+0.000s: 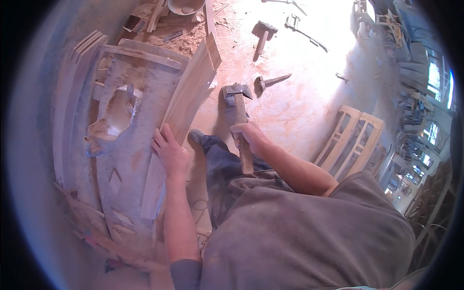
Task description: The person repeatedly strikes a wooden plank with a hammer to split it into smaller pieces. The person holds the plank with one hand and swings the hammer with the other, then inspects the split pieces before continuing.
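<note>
A long wooden plank stands along the right side of the workbench. My left hand holds it at mid-length, fingers bent over its edge; the thumb's underside is hidden. In front of my body my right hand is closed around the wooden handle of a hatchet. Its blocky metal head points away from me and widens at the right end. The handle's lower end hangs in front of my waist. The hatchet is apart from the plank.
The workbench carries a cut-open plastic container; stacked boards line its left side. On the floor lie a hammer, another short-handled tool and a bar clamp. Slatted wooden frames lean at right. Shavings cover the far floor.
</note>
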`<state>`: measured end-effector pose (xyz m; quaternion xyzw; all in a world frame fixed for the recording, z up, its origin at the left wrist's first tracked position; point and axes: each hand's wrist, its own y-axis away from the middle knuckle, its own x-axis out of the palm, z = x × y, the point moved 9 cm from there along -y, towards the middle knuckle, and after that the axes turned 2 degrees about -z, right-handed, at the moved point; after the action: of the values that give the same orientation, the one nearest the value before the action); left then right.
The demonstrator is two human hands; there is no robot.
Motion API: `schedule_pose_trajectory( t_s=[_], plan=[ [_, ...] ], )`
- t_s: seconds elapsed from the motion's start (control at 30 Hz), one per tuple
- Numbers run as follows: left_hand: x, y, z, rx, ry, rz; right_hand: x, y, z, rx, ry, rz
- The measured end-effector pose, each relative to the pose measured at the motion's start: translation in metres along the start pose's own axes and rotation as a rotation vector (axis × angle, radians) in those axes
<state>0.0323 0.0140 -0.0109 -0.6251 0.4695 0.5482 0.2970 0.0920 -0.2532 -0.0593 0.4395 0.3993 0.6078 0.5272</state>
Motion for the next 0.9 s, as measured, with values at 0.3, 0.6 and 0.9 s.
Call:
schedule_pose_trajectory(
  t_s=[0.3, 0.6, 0.9],
  plan=[
    [0.013, 0.011, -0.002, -0.056, -0.014, -0.025, 0.046, -0.051, 0.034, -0.034, -0.334, 0.166],
    [0.038, 0.027, -0.003, -0.078, -0.132, -0.188, 0.058, -0.077, 0.05, 0.004, -0.443, 0.179],
    [0.043, 0.031, -0.005, -0.076, -0.221, -0.246, 0.053, -0.087, 0.04, 0.126, -0.497, 0.099]
  ],
)
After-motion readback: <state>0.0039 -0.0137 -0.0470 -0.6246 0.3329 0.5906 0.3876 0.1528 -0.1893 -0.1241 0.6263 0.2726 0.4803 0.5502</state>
